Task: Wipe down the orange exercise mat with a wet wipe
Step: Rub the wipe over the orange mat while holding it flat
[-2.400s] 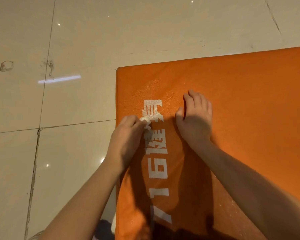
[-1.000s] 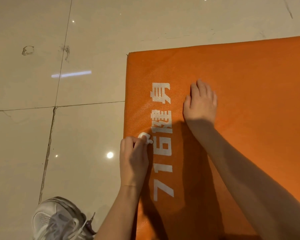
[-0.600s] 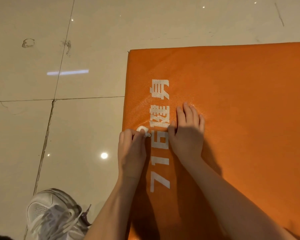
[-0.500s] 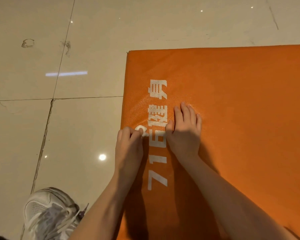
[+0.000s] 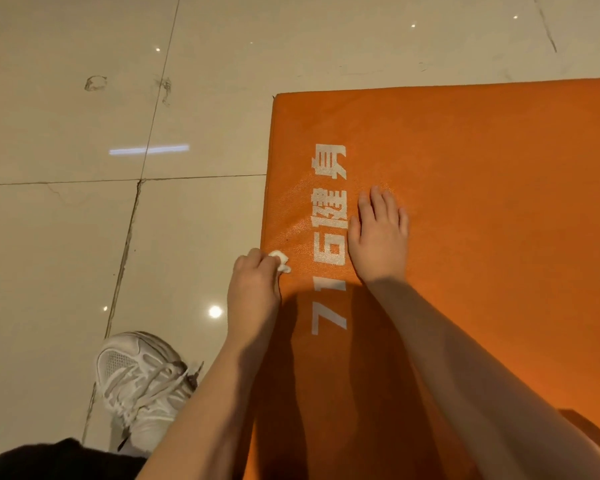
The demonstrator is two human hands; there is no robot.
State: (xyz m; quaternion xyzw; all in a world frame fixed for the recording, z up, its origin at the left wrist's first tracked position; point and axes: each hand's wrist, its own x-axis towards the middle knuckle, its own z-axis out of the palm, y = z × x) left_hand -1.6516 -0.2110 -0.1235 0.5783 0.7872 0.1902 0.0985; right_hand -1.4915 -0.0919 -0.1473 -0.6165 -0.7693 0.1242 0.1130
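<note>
Orange mat (image 5: pixel 482 202) lies on glossy beige tiles (image 5: pixel 66 237).

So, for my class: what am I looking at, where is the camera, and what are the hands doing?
No machine here: a person works bare-handed. The one camera sits on their head, looking forward and down, so both arms reach in from below. An orange mat with white lettering lies on a tiled floor. The left hand is the working grip: it pinches a white wet wipe against the mat near its left edge. The right hand lies flat on the mat beside the lettering, holding nothing. A white shoe stands on the floor, lower left.
</note>
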